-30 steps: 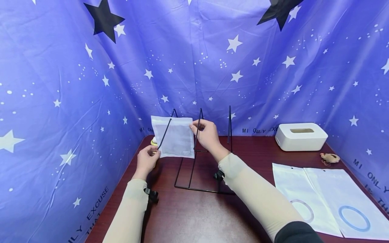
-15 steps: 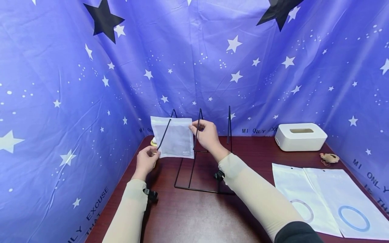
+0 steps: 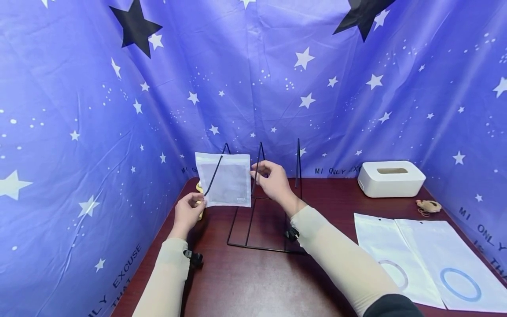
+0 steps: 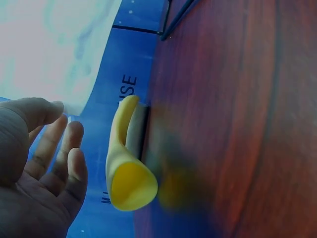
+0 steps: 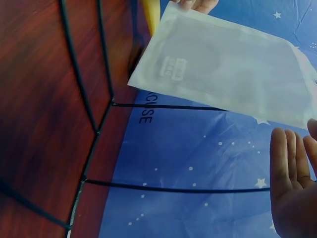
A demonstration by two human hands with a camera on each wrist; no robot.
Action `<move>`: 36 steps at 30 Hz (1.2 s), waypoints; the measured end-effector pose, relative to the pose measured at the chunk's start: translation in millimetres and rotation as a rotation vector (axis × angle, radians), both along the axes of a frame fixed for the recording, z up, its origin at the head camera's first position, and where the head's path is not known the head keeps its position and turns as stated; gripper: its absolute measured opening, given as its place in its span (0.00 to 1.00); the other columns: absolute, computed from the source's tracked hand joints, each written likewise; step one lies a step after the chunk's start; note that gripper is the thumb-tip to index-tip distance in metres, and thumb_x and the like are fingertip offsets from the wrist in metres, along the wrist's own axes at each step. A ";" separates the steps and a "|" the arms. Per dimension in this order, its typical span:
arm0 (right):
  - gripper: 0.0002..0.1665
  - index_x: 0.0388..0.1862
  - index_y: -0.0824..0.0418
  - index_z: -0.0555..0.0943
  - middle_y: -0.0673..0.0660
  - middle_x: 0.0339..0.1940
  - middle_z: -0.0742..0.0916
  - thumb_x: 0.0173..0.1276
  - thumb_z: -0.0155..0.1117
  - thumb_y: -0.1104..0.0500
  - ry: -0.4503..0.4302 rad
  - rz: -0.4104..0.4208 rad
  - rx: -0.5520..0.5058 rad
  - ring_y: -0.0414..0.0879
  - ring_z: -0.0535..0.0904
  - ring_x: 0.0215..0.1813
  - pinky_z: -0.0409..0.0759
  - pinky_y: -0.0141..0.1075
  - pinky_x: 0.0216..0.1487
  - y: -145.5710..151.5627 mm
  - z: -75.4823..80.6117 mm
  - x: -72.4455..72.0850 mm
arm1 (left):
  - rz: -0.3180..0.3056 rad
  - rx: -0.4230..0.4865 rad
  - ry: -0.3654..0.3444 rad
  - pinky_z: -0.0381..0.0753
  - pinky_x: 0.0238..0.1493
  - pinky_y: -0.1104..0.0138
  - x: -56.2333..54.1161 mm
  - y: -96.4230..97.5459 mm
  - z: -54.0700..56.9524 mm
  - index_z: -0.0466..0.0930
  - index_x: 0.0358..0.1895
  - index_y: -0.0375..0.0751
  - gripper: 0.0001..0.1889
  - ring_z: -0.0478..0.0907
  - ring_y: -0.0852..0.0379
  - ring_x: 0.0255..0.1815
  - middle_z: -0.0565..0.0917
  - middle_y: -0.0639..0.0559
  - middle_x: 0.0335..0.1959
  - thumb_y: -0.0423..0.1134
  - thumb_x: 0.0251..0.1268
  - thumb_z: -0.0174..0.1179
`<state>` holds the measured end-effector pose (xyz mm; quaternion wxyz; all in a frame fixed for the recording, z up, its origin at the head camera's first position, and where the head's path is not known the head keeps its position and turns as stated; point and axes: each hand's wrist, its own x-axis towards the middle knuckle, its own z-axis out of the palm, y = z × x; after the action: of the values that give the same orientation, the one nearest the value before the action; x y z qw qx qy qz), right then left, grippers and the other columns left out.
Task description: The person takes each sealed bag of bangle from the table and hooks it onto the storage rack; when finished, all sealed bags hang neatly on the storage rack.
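A small white zip pouch stands upright in a black wire rack, one slanted wire crossing its front. My left hand pinches the pouch's lower left corner between thumb and fingertips, as the left wrist view also shows. At the upper right edge, my right hand is held behind the rack's middle wire. Its fingers look straight in the right wrist view, and the thumb, cut off by the frame, lies close to the pouch edge; contact is hard to tell.
Beyond the left hand stands a yellow curved object with a flared hollow end. To the right are a white tissue box, a small tan bird-like figure and two larger white pouches with rings printed on them. A starry blue curtain surrounds the table.
My right hand has drawn slightly right and down, its fingertips easing off the pouch's edge. My left hand and the pouch have shifted slightly left.
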<state>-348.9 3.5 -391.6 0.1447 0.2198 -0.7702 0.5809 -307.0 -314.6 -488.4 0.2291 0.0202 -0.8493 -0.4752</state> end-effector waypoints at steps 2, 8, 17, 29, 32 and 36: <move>0.10 0.49 0.56 0.88 0.58 0.37 0.91 0.71 0.75 0.58 -0.017 0.041 0.008 0.46 0.85 0.36 0.82 0.39 0.44 5.8 -4.9 3.6 | -0.002 0.018 0.001 0.81 0.28 0.70 2.9 -0.4 -1.4 0.88 0.49 0.40 0.12 0.84 0.48 0.36 0.89 0.43 0.43 0.31 0.63 0.73; 0.18 0.57 0.62 0.85 0.58 0.50 0.89 0.70 0.75 0.60 0.005 0.125 0.037 0.50 0.86 0.50 0.83 0.46 0.51 27.0 -19.2 16.8 | -0.026 0.046 0.014 0.83 0.33 0.69 12.3 1.4 -3.8 0.83 0.58 0.37 0.21 0.86 0.42 0.42 0.86 0.40 0.49 0.29 0.61 0.73; 0.16 0.54 0.55 0.86 0.53 0.48 0.88 0.69 0.76 0.57 0.064 0.091 0.154 0.46 0.86 0.47 0.83 0.44 0.47 67.9 -33.3 39.2 | 0.073 -0.097 0.069 0.75 0.47 0.54 38.8 13.8 -5.2 0.80 0.54 0.37 0.24 0.77 0.41 0.45 0.80 0.41 0.49 0.34 0.56 0.78; 0.14 0.51 0.53 0.87 0.54 0.44 0.87 0.69 0.76 0.61 0.111 0.017 0.178 0.47 0.84 0.42 0.80 0.37 0.39 137.7 -34.0 70.7 | -0.157 -0.159 0.036 0.78 0.39 0.65 58.7 37.5 -11.3 0.83 0.37 0.48 0.14 0.80 0.55 0.34 0.82 0.55 0.32 0.42 0.55 0.81; 0.14 0.51 0.58 0.86 0.57 0.43 0.88 0.68 0.75 0.66 0.134 -0.038 0.192 0.48 0.83 0.42 0.80 0.37 0.39 151.2 -22.3 81.0 | -0.253 -0.183 -0.054 0.80 0.43 0.61 61.3 40.3 -15.3 0.86 0.43 0.46 0.15 0.81 0.55 0.38 0.85 0.53 0.37 0.43 0.56 0.81; 0.15 0.51 0.64 0.86 0.58 0.42 0.88 0.66 0.74 0.70 0.156 -0.088 0.193 0.48 0.84 0.42 0.79 0.34 0.40 168.0 -8.7 88.0 | -0.362 -0.228 -0.184 0.80 0.50 0.56 63.8 44.2 -18.9 0.85 0.54 0.44 0.22 0.81 0.53 0.45 0.86 0.50 0.46 0.46 0.58 0.80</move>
<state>-260.9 171.5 -400.3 0.2079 0.2432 -0.8179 0.4783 -243.2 -270.4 -507.4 0.0628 -0.1153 -0.9046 -0.4057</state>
